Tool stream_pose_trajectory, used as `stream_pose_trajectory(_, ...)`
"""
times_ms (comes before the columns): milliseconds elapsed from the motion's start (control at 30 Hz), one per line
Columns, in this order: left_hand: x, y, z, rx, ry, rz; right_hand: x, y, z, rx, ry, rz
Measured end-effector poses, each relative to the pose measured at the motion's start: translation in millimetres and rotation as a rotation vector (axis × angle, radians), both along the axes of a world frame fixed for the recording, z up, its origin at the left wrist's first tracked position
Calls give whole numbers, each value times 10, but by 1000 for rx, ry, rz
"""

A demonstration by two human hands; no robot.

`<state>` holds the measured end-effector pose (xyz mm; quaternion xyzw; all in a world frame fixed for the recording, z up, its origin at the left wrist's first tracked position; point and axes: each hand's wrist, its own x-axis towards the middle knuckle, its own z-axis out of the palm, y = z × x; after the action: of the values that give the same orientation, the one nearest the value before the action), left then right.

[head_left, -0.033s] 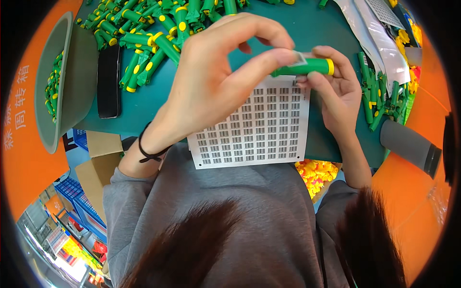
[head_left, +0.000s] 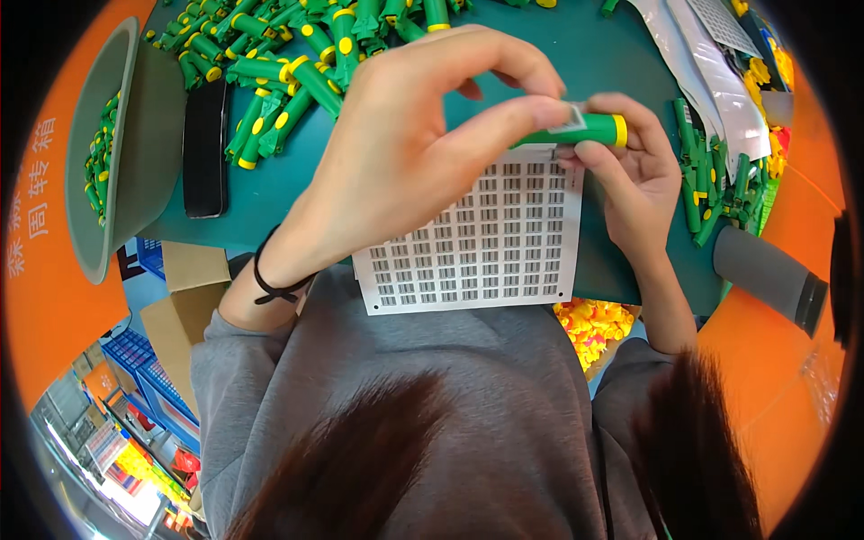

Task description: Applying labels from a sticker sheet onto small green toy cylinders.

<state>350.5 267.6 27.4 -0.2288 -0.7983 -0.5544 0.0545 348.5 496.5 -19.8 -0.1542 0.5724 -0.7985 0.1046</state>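
My right hand (head_left: 637, 171) holds a green plastic tube (head_left: 594, 131) with a yellow ring at its end, thumb below and fingers behind it. Over the tube, my left hand (head_left: 405, 135) has a small pale label (head_left: 571, 117) at the tips of thumb and forefinger; the label touches or nearly touches the tube's surface. Below both hands lies a white sheet of printed labels (head_left: 477, 243), partly covered by my left hand. The tube's left end is hidden behind my left thumb.
A heap of green tubes with yellow ends (head_left: 297, 63) covers the back left of the green table (head_left: 576, 54). A black phone-like slab (head_left: 205, 148) and a grey bin (head_left: 148, 162) stand left. More green tubes (head_left: 697, 175), a grey cylinder (head_left: 765, 270) and white sheets (head_left: 693, 72) are right.
My left hand has moved slightly right and down with the label, which now sits farther along the tube. My right hand has barely moved.
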Motion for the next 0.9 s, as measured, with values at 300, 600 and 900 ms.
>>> stream_pose_trajectory(300,-44,81,150,-96,-210,-122,76,-15,-39,159,228,-5)
stream_pose_trajectory(600,-43,115,54,-69,-230,-95,108,-28,-14,215,148,-44)
stream_pose_trajectory(900,-25,155,-90,-16,-251,-45,118,-12,-22,252,134,-43)
